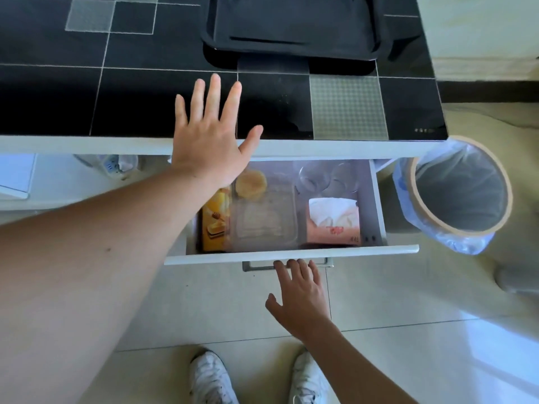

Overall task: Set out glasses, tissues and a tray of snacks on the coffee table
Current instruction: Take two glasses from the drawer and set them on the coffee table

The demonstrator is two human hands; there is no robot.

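Observation:
The coffee table (140,100) has a black tiled top, and a black tray (294,24) lies at its far side. Below the top a white drawer (291,253) is pulled out. Inside it lie a yellow snack box (214,225), a round cake (250,183) on a clear plastic container (267,220), glasses (326,176) at the back right, and a pink tissue pack (334,220). My left hand (210,141) hovers flat, fingers spread, over the table's front edge. My right hand (300,293) has its fingertips at the drawer's metal handle (256,266).
A round waste bin (460,188) with a blue plastic liner stands right of the drawer. The floor is pale tile, and my white shoes (213,377) are at the bottom. A power strip (112,166) lies under the table at left.

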